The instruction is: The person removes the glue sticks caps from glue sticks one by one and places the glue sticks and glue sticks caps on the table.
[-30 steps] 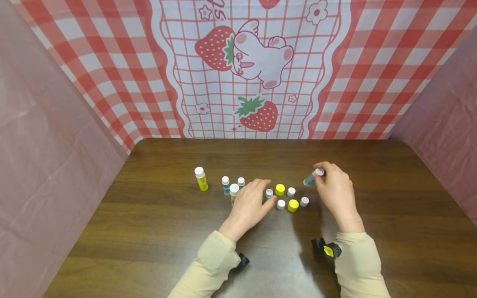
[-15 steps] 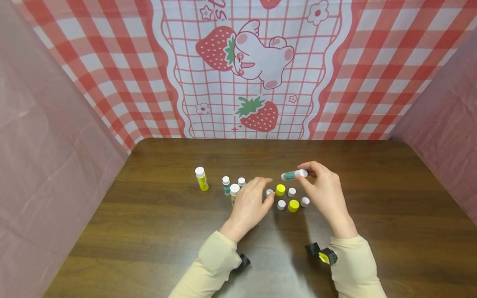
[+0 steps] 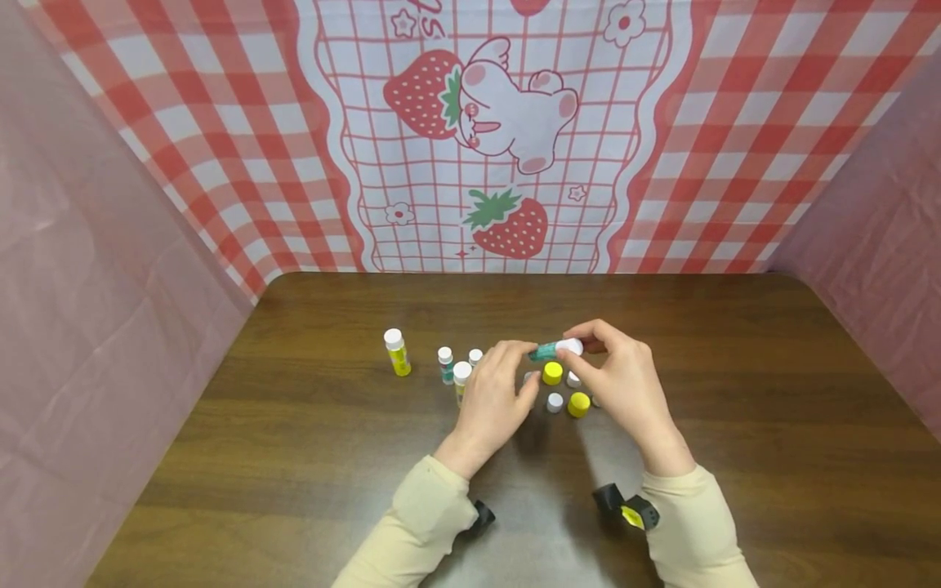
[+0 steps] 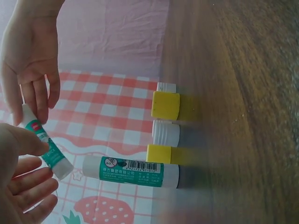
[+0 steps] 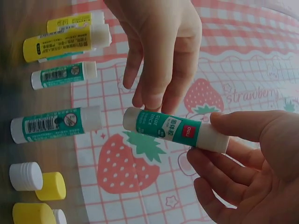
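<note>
My right hand (image 3: 625, 384) pinches a green-and-white glue stick (image 3: 546, 351) by one white end and holds it tilted above the table. At the stick's other end is my left hand (image 3: 492, 392), fingers bent loosely; its thumb (image 4: 32, 142) crosses in front of the stick in the left wrist view. Whether the left fingertips touch it I cannot tell. Below, another green glue stick (image 5: 51, 126) stands upright on the table, mostly hidden by my left hand in the head view. Yellow caps (image 3: 578, 405) and white caps (image 3: 555, 403) stand beside it.
Left of my left hand, a yellow glue stick (image 3: 461, 382) and small green ones (image 3: 447, 367) stand upright with white tops. Another yellow glue stick (image 3: 398, 355) stands farther left on the brown table (image 3: 294, 457). A checked cloth (image 3: 265, 163) hangs behind the table.
My right hand has moved left with the glue stick, tipping it closer to horizontal and bringing its end to my left fingers. The left hand has hardly moved.
</note>
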`<control>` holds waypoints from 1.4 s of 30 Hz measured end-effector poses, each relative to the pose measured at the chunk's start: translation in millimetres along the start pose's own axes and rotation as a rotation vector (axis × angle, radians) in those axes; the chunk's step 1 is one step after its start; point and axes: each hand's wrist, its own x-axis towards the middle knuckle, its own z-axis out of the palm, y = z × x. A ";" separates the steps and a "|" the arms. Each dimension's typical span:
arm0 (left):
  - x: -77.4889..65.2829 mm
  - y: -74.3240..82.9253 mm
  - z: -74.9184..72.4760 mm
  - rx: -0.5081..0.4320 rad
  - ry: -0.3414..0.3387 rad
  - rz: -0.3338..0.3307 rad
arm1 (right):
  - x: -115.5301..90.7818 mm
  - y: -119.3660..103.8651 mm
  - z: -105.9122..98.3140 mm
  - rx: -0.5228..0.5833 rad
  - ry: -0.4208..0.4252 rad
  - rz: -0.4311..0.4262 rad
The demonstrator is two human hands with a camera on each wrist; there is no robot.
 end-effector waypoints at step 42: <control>-1.2 3.5 2.6 -0.073 0.033 0.003 | 2.4 4.7 -13.5 0.025 0.051 0.027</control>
